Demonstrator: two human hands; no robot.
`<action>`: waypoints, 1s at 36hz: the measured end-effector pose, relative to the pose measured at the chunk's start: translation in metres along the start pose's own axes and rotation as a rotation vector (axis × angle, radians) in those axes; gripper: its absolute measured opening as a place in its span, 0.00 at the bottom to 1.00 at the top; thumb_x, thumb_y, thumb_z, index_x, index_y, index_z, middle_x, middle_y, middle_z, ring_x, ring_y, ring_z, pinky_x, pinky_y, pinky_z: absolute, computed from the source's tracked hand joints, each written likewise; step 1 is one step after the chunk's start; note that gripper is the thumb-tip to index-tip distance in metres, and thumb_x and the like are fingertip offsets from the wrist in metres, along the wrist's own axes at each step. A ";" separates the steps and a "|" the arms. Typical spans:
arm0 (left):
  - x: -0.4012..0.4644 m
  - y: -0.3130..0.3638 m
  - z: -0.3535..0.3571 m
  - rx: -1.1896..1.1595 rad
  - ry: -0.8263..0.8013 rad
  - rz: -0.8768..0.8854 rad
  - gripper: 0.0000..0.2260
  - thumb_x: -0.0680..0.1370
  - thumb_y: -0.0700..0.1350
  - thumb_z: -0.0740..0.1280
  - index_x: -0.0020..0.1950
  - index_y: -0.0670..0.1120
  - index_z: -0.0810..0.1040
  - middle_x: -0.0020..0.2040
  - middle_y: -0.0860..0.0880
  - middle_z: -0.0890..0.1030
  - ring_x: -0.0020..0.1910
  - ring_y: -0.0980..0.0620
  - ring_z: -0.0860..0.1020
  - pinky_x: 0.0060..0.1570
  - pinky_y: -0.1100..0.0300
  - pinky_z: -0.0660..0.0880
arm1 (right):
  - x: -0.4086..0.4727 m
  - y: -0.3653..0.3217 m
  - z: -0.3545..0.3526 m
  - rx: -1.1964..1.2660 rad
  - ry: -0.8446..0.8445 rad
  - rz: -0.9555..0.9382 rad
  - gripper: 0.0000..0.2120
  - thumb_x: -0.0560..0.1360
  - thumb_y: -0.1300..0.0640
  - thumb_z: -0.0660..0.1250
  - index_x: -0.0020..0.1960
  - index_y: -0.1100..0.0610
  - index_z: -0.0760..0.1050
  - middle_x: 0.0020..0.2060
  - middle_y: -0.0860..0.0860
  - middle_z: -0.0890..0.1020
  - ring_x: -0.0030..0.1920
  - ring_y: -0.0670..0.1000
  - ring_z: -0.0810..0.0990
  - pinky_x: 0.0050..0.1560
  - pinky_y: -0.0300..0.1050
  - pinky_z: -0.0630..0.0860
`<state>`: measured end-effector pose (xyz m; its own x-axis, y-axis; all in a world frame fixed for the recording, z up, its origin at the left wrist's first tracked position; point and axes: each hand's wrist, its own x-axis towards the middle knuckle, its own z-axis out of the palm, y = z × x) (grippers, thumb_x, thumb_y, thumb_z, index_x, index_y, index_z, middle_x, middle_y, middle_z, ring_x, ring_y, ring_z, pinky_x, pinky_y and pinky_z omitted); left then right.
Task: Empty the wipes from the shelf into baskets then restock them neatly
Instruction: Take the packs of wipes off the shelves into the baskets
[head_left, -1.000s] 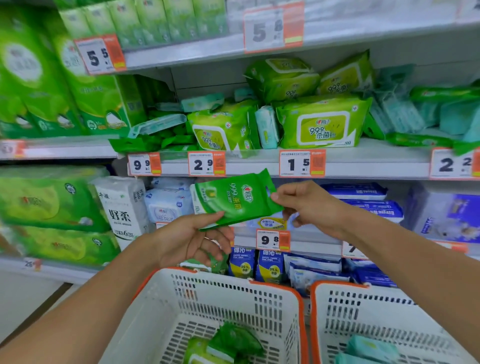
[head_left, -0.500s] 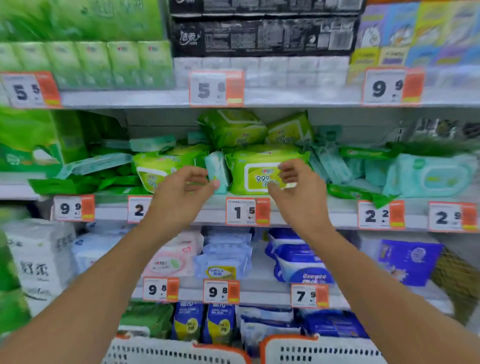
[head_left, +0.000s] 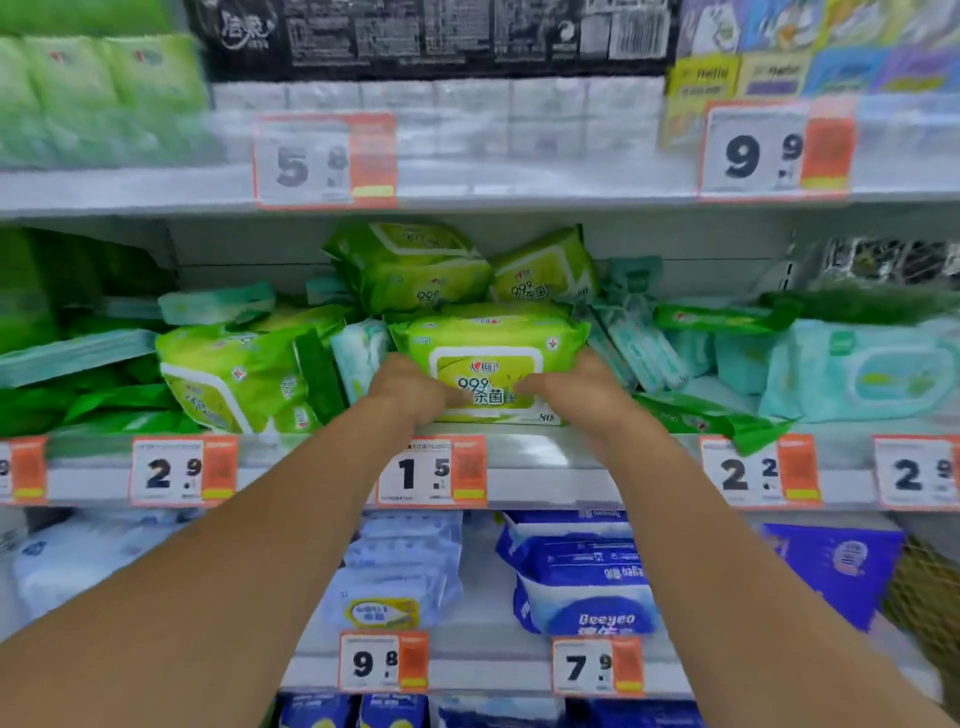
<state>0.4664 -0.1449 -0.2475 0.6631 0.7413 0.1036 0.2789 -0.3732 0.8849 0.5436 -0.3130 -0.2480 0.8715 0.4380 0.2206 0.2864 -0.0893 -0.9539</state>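
Both hands on the big green wipes pack (head_left: 488, 364) at the front of the middle shelf (head_left: 545, 457). Left hand (head_left: 413, 392) grips its lower left corner, right hand (head_left: 576, 387) grips the lower right side; fingers of both curl round the pack's edges, thumbs across the front label. Pack sits flat on the shelf, label facing out: reads "99.9%" with Chinese characters, "80" at bottom right.

Same shelf, mixed pile:
- two more green packs (head_left: 415, 265) stacked behind and above, same "99.9" print
- another green pack (head_left: 228, 374) tilted at left, just beside thin dark green sachets (head_left: 319, 374)
- teal packs (head_left: 857, 369) at right, slim teal ones leaning between them and the held pack

Price tags on the shelf edge: "2.9" (head_left: 182, 470), "1.5" (head_left: 431, 470) right below the hands, "2.2" (head_left: 758, 470). Shelf above: "5.8" and "9.9". Shelf below holds blue and white packs (head_left: 582, 582), one reads "Deeyeo"; tags "9.8" and "7.9".

Edges of frame blurred, small print unreadable.
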 end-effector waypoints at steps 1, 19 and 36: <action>-0.001 -0.004 0.000 -0.028 0.015 0.048 0.32 0.63 0.48 0.83 0.62 0.44 0.73 0.57 0.46 0.81 0.55 0.45 0.80 0.60 0.49 0.77 | 0.003 0.004 0.005 -0.002 0.024 -0.004 0.21 0.66 0.58 0.78 0.57 0.53 0.75 0.51 0.50 0.83 0.50 0.51 0.83 0.51 0.46 0.80; -0.169 -0.028 -0.031 -0.265 -0.190 0.087 0.21 0.75 0.55 0.71 0.58 0.43 0.72 0.51 0.45 0.79 0.47 0.46 0.82 0.39 0.41 0.82 | -0.140 -0.014 -0.053 -0.057 0.049 -0.229 0.08 0.76 0.51 0.72 0.53 0.51 0.78 0.45 0.44 0.85 0.43 0.38 0.84 0.43 0.33 0.78; -0.219 -0.188 -0.106 0.720 -0.673 -0.668 0.31 0.75 0.69 0.61 0.60 0.41 0.75 0.61 0.39 0.77 0.52 0.42 0.77 0.54 0.50 0.76 | -0.271 0.143 0.123 -0.194 -0.860 0.674 0.33 0.71 0.54 0.75 0.74 0.51 0.68 0.70 0.51 0.74 0.63 0.52 0.76 0.55 0.50 0.77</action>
<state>0.1953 -0.1783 -0.3881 0.4094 0.5464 -0.7306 0.8912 -0.4110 0.1920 0.2991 -0.3350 -0.4692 0.3272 0.7149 -0.6179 -0.0195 -0.6487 -0.7608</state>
